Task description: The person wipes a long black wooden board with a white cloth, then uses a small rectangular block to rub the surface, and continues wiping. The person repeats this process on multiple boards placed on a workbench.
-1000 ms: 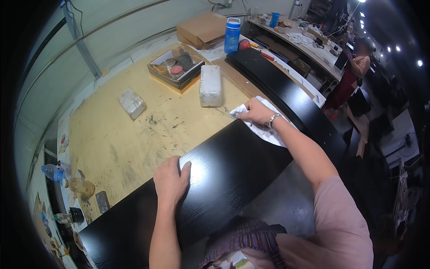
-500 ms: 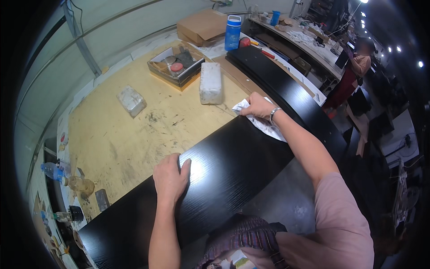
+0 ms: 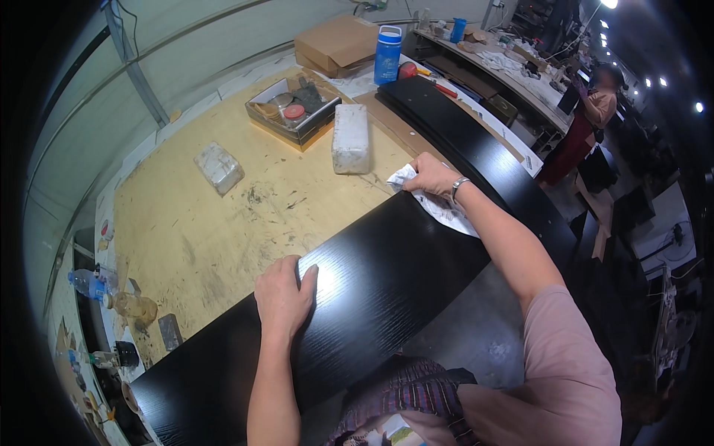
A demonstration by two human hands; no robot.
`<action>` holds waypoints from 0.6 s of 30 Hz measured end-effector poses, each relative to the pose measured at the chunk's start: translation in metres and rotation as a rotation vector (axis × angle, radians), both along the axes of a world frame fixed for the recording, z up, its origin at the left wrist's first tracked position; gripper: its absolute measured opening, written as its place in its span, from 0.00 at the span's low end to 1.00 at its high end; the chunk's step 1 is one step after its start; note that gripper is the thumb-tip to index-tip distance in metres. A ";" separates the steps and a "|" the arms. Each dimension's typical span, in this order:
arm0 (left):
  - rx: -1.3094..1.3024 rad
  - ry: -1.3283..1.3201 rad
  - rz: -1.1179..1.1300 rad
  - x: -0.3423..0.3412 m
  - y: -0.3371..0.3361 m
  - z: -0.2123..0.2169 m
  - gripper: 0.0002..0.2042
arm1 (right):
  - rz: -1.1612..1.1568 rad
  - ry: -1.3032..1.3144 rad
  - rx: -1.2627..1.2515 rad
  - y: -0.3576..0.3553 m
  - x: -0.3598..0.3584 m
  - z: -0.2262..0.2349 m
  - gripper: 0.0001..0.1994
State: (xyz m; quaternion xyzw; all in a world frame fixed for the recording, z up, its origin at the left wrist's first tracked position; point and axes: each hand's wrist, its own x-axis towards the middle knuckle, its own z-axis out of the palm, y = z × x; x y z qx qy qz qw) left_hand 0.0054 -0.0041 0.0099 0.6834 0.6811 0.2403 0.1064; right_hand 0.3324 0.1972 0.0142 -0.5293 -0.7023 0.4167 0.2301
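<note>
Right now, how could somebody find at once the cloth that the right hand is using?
Find the long black board across the yellow workbench. Follow it to its far end, where the right hand presses a crumpled white cloth. It is the only soft, stained white thing lying on the black surface.

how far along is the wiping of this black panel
Hard to say what is done: the black panel gleams near the left hand, but no line between wiped and unwiped shows. In hand: the right hand presses a white cloth onto the panel's far part, while the left hand lies flat on it. Left: probably the stretch between the hands and the near end, and a second black panel lies beyond.
</note>
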 end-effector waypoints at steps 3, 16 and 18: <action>-0.001 0.002 0.007 0.000 0.001 -0.001 0.18 | -0.004 -0.069 -0.002 -0.008 -0.001 0.009 0.10; -0.025 -0.024 0.014 0.002 0.002 0.001 0.19 | -0.182 -0.404 0.832 -0.074 -0.005 -0.015 0.10; -0.015 -0.016 0.011 0.002 0.002 0.004 0.19 | -0.187 -0.399 0.806 -0.076 -0.009 -0.020 0.11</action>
